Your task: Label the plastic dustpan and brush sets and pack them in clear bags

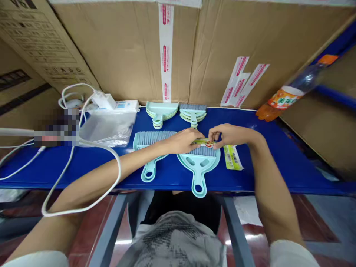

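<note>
A light-blue hand brush nested in its dustpan (198, 163) lies in front of me, handle toward me. Across its bristles runs a small yellow-green printed label (205, 141). My left hand (185, 141) pinches the left end of that label, fingers closed. At the other end, my right hand (229, 134) has its thumb and fingers closed on the label's edge. To the left rests another brush-and-dustpan set (150, 165), partly under my left forearm. A yellow-green and white label piece (233, 157) lies on the table just right of the front set.
Stacked dustpans (162, 108) and stacked brushes (193, 113) stand at the back against a cardboard box (125, 52). Clear plastic bags (107, 128) lie left, near a white cable (119, 167) looping over my left arm. An orange drink bottle (286, 97) stands back right.
</note>
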### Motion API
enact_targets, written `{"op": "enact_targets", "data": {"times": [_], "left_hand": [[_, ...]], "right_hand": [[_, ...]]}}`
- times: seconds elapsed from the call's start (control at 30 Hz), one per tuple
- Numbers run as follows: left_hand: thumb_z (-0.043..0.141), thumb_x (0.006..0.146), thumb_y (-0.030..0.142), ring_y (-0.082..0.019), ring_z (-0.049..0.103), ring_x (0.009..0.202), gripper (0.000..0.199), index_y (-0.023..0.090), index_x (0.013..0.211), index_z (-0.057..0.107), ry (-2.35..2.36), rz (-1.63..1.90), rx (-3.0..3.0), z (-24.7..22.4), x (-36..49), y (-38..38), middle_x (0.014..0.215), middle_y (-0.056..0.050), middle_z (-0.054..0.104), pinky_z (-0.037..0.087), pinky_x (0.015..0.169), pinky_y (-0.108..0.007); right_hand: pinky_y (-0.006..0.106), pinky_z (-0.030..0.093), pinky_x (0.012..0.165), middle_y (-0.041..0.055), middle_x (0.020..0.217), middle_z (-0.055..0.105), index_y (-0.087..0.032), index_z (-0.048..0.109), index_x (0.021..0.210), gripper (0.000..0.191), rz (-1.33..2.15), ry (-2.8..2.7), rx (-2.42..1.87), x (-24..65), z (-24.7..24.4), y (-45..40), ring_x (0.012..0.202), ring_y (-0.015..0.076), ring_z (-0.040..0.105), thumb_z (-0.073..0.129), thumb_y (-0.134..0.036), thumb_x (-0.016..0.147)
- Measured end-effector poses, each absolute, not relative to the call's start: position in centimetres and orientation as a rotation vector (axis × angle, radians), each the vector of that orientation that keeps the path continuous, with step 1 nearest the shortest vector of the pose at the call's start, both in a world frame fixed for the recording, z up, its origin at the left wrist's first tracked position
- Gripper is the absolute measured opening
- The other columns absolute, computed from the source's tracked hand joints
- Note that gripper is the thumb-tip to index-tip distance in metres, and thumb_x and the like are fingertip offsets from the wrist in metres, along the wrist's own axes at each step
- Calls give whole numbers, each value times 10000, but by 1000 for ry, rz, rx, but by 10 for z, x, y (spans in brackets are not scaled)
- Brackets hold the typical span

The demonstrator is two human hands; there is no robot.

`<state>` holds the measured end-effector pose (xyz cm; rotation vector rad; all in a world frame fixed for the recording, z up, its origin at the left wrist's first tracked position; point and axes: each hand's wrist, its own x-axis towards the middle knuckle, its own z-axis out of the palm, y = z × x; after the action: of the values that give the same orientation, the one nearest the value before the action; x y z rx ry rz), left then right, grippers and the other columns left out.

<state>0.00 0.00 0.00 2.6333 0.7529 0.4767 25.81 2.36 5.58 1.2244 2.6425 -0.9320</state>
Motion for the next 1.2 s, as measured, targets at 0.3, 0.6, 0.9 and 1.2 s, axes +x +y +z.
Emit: {"op": "enact_targets", "data": {"times": [0.3,0.6,0.9,1.2], "left_hand": [[747,967,161,-296,697,1222,354,145,1320,725,806,484,2601,3,0,-1,1268,-122,774,525,1077,-419],[826,909,173,-264,733,1195,388,178,1290,752,779,497,2528,13,1,-3,1293,-87,799,525,1088,-393],[635,932,4,-225,775,1102,409,155,1283,783,805,556,2564,15,-2,0,1239,-98,818,591,996,-344],[537,868,-59,-225,785,967,487,114,1239,800,936,537,2630,25,-12,7,1168,-129,826,609,918,-346]], "right_hand": [[364,499,790,82,931,801,-205,813,905,381,-863,2651,1191,259,58,25,881,266,719,732,-568,821],[376,541,803,78,928,819,-206,796,1015,415,-970,2615,1292,258,57,27,908,290,762,765,-557,796],[386,535,854,101,1046,799,-203,788,1119,594,-967,2703,1305,251,50,27,1005,304,728,818,-671,756],[371,531,799,76,940,754,-191,761,1083,520,-1003,2678,1246,249,38,33,901,268,706,829,-595,762]]}}
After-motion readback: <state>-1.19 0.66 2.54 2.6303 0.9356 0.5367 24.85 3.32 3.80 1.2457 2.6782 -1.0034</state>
